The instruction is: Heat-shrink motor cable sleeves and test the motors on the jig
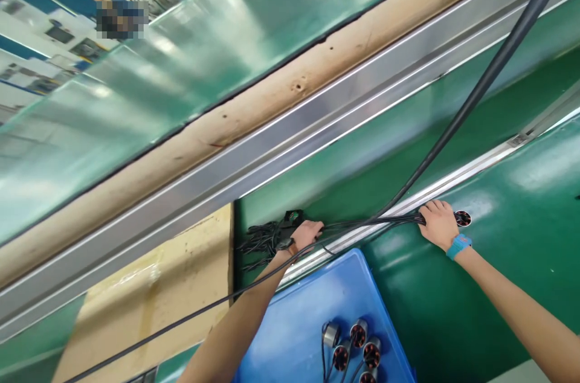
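Note:
A bundle of thin black cables (362, 223) stretches between my two hands across the white metal rail. My left hand (308, 233) is closed around the bundle near its loose ends (260, 241), which fan out on the green surface beside a small dark part with green on it (294, 215). Farther right, my right hand (438, 225) is closed on the other end of the bundle. A small round motor (463, 218) with copper windings shows just past its fingers; whether more motors lie under the palm is hidden.
Below my hands, a blue tray (312, 304) bears several motors (359, 333) with black leads. Cardboard (176, 268) lies at the left. A thick black cable (475, 93) slants down from the upper right, and a thinner cable (190, 315) crosses over my left forearm. Metal rails (290, 135) run behind.

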